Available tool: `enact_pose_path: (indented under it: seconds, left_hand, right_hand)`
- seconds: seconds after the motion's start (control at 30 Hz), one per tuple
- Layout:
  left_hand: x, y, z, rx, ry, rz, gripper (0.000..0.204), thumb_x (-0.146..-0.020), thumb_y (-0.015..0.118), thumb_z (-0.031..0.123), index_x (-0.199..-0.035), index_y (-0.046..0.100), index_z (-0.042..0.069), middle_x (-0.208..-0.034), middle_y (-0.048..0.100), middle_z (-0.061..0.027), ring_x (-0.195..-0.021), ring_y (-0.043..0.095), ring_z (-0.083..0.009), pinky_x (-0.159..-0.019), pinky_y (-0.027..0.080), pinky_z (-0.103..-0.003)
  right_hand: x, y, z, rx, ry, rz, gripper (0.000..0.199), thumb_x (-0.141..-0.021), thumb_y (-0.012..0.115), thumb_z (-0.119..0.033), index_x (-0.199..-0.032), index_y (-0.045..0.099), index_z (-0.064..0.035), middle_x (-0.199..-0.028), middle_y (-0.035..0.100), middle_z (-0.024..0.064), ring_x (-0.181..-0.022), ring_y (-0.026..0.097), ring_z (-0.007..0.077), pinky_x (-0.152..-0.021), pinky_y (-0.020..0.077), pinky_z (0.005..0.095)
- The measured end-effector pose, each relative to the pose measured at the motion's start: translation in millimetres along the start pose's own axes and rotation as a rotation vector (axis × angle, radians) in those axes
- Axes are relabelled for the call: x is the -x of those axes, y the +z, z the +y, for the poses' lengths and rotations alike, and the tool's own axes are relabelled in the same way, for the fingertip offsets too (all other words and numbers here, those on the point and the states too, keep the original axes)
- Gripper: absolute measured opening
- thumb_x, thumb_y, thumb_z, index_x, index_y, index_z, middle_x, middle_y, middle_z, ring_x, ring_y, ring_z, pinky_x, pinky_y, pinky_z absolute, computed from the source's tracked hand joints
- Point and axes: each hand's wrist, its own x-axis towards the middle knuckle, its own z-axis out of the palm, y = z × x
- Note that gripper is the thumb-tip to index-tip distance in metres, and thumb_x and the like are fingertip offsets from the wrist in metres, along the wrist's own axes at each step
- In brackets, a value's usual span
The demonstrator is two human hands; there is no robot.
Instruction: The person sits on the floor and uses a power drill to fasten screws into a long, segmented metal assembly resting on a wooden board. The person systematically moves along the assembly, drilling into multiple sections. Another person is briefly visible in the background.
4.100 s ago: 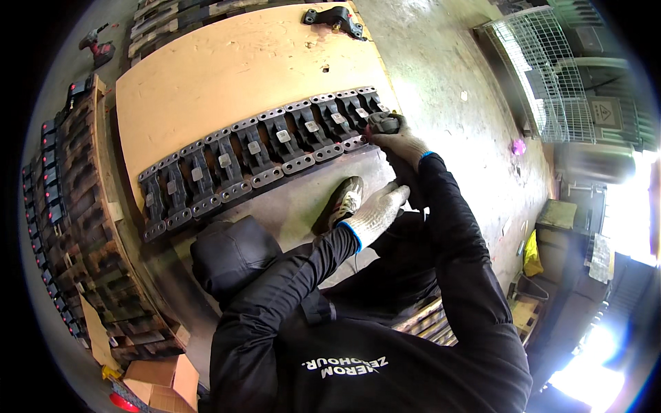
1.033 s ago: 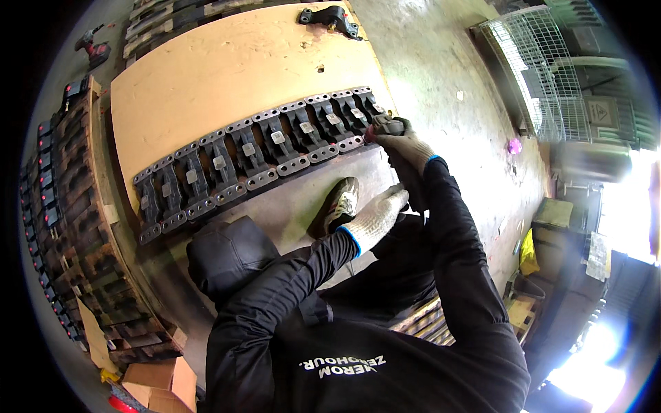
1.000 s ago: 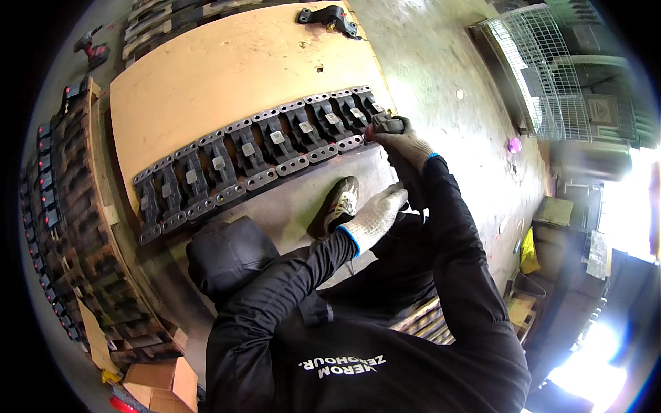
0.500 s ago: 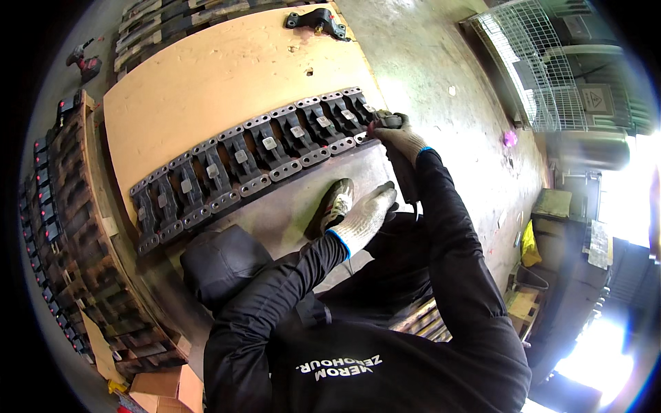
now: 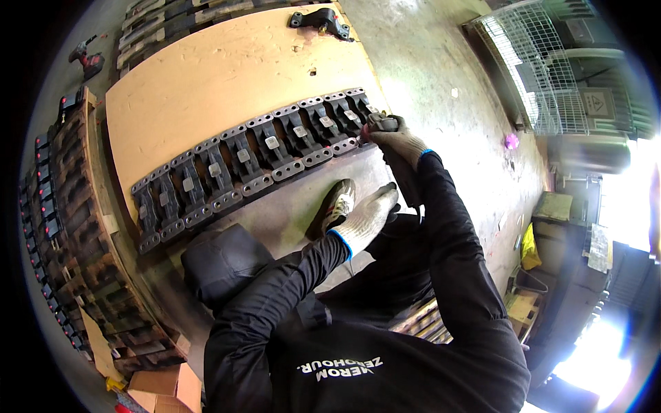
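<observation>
My right hand (image 5: 396, 134), in a pale glove with a blue cuff, is closed around the grey top of a dark, elongated tool (image 5: 403, 177). The tool looks like a power tool, but its exact kind is unclear. Its upper end is at the right end of a row of black metal brackets (image 5: 244, 155), each with a square pad and drilled end flanges. Whether it touches the last bracket is hidden. My left hand (image 5: 368, 217), gloved likewise, stretches forward over my leg near the tool's lower end, fingers extended. Nothing shows in it, though its palm is hidden.
The brackets line the near edge of a tan board (image 5: 227, 86). Another black bracket (image 5: 321, 23) lies at its far right corner. A cordless drill (image 5: 87, 60) stands at far left, beyond stacked pallets (image 5: 89, 227). Wire mesh cages (image 5: 527, 62) are at right.
My right hand and the tool have shifted slightly left toward the end bracket. My left hand stays in nearly the same place.
</observation>
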Motion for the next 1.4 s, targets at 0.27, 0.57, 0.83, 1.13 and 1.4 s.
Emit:
enact_pose_path:
  seconds: [0.27,0.57,0.83,1.13,1.4]
  left_hand:
    - [-2,-1,-1,0.032,-0.005,0.030,0.055,-0.109,0.050,0.026,-0.156,0.040,-0.001,-0.146,0.055,-0.0114,-0.121,0.063,-0.0224,-0.101,0.052,-0.033]
    - [-4,-4,-4,0.143,0.026,0.017,0.053,-0.109,0.050,0.026,-0.154,0.043,-0.001,-0.144,0.057,-0.0122,-0.121,0.063,-0.0253,-0.101,0.052,-0.036]
    - [-3,-2,-2,0.163,0.033,0.023,0.055,-0.109,0.052,0.026,-0.154,0.042,-0.002,-0.147,0.056,-0.0150,-0.123,0.062,-0.0270,-0.104,0.051,-0.038]
    - [4,1,7,0.191,0.035,0.034,0.055,-0.109,0.051,0.025,-0.154,0.040,-0.004,-0.148,0.054,-0.0177,-0.124,0.061,-0.0295,-0.105,0.050,-0.040]
    - [4,-2,6,0.188,0.034,0.037,0.055,-0.109,0.052,0.027,-0.154,0.041,-0.003,-0.147,0.055,-0.0167,-0.121,0.062,-0.0266,-0.102,0.051,-0.040]
  right_hand:
    - [-27,-8,16,0.126,-0.055,0.167,0.110,-0.066,0.094,-0.035,-0.150,0.032,-0.0004,-0.113,0.068,0.0176,-0.092,0.068,0.0236,-0.077,0.0586,0.0374]
    - [-21,-16,14,0.051,-0.038,0.094,0.114,-0.066,0.095,-0.037,-0.151,0.030,0.0030,-0.117,0.068,0.0185,-0.097,0.068,0.0230,-0.084,0.0577,0.0353]
    - [-28,-24,24,0.084,-0.053,0.118,0.117,-0.065,0.095,-0.041,-0.153,0.029,-0.0013,-0.115,0.068,0.0175,-0.090,0.068,0.0234,-0.078,0.0580,0.0372]
    - [-16,-29,19,0.017,-0.010,0.102,0.115,-0.065,0.097,-0.039,-0.152,0.031,-0.0034,-0.119,0.067,0.0168,-0.095,0.067,0.0239,-0.079,0.0583,0.0388]
    - [-14,-36,22,-0.118,-0.042,0.181,0.098,-0.075,0.090,-0.030,-0.149,0.032,-0.0036,-0.108,0.067,0.0147,-0.084,0.067,0.0221,-0.073,0.0573,0.0372]
